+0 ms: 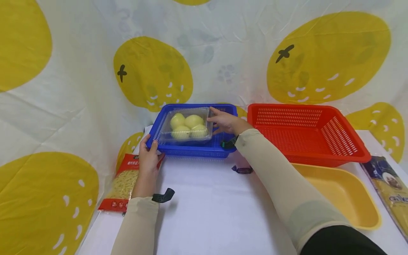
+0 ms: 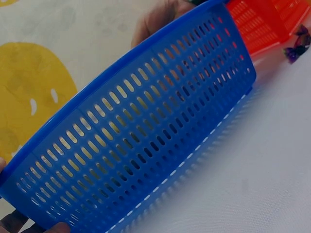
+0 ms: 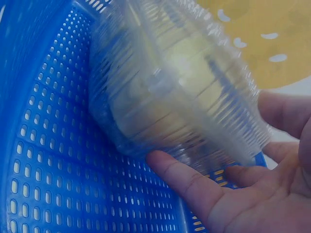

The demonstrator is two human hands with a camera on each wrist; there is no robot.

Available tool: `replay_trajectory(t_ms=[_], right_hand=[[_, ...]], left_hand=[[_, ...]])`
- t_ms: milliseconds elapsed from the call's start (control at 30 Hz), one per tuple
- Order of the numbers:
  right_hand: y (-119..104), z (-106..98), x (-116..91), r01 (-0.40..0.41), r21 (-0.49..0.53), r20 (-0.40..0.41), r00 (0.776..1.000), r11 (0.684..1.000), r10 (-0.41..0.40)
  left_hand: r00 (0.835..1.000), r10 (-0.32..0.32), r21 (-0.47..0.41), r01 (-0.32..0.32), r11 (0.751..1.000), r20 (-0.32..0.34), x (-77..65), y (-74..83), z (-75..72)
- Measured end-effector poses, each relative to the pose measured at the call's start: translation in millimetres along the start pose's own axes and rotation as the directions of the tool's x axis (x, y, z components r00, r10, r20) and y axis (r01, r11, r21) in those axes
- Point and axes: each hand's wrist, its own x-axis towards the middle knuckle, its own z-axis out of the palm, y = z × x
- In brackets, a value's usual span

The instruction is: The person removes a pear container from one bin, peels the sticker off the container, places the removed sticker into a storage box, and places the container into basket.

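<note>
A clear plastic box (image 1: pixel 204 136) with several pale yellow-green round fruits (image 1: pixel 193 121) sits at an angle in the blue basket (image 1: pixel 191 153). My left hand (image 1: pixel 148 166) grips the basket's front left corner, its thumb over the rim; in the left wrist view the basket's slotted wall (image 2: pixel 146 131) hides most of that hand. My right hand (image 1: pixel 227 122) reaches over the basket from the right. Its fingers are spread, the tips against the right end of the box. In the right wrist view, the thumb (image 3: pixel 180 182) lies low beside the ribbed box wall (image 3: pixel 170 97).
A red basket (image 1: pixel 296 140) stands to the right, a yellow basin (image 1: pixel 338 194) in front of it. A pasta bag (image 1: pixel 122 182) lies at the left, another packet (image 1: pixel 387 191) at the far right. A dark wrapped candy (image 1: pixel 243 170) lies near the blue basket.
</note>
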Motion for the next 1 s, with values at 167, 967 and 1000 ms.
replay_trajectory(t_ms=[167,967,1000], right_hand=[[-1.2,3.2,0.2,-0.020,0.004,-0.014,1.000,1.000,0.020],[0.5,6.9,-0.4,-0.044,-0.028,-0.115,0.992,0.999,0.041],[-0.3,7.9,-1.0,-0.038,-0.018,-0.124,0.992,0.999,0.035]], left_hand=[[1.000,-0.007,0.012,0.007,1.000,-0.008,1.0,-0.5,-2.0],[0.998,0.055,0.131,-0.051,0.990,-0.027,-1.6,-5.2,1.0],[0.998,0.062,0.136,-0.058,0.989,-0.031,-1.3,-5.3,0.9]])
